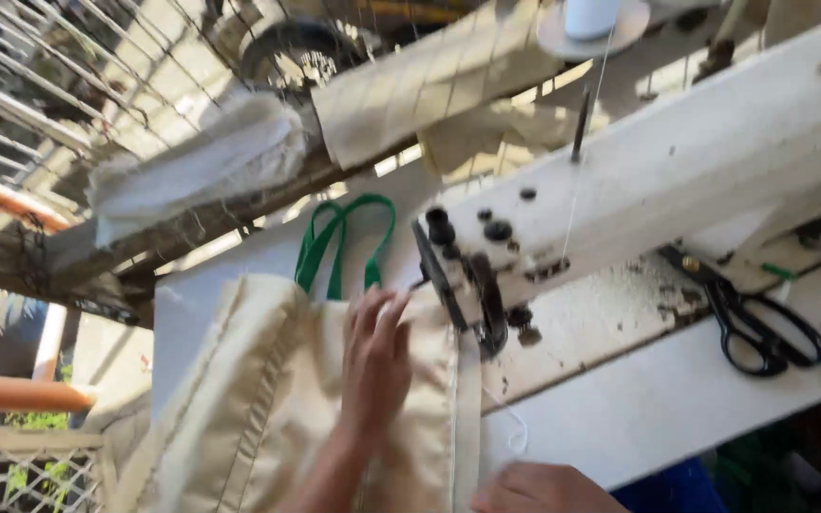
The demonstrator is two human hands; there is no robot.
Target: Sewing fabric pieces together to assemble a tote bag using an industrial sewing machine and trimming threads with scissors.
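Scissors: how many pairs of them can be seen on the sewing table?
1. One black pair of scissors lies on the white table, to the right of the sewing machine. The beige fabric under the left hand could hide more.

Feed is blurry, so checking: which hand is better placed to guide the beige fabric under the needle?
Left, probably. The left hand lies flat on the beige fabric bag beside the white sewing machine's head; the right hand sits at the frame's bottom edge.

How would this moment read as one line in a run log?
left hand: flat on beige bag | right hand: at bag's edge, low | sewing machine: head beside bag | green handles: behind bag | scissors: on table
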